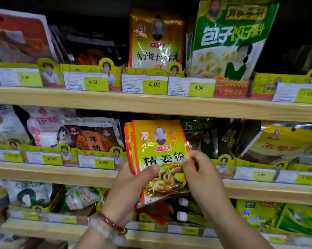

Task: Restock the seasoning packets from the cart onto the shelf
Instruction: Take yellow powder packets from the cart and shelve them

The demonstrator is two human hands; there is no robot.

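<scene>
Nearest us, the left hand (131, 184) and right hand (200, 175) both grip a small stack of seasoning packets (157, 155), thumbs curled over the front face, fingers behind. The stack is held upright before the front edge of the middle shelf (61, 174), not yet set down. We judge these foil sachets light, limp and slippery, apt to fan apart; grip low on both side edges. Beyond, the shelf bay directly behind appears dark and largely unfilled. On the upper shelf (151, 103), yellow card trays (146, 71) hold upright packets, one of matching design (156, 38).
</scene>
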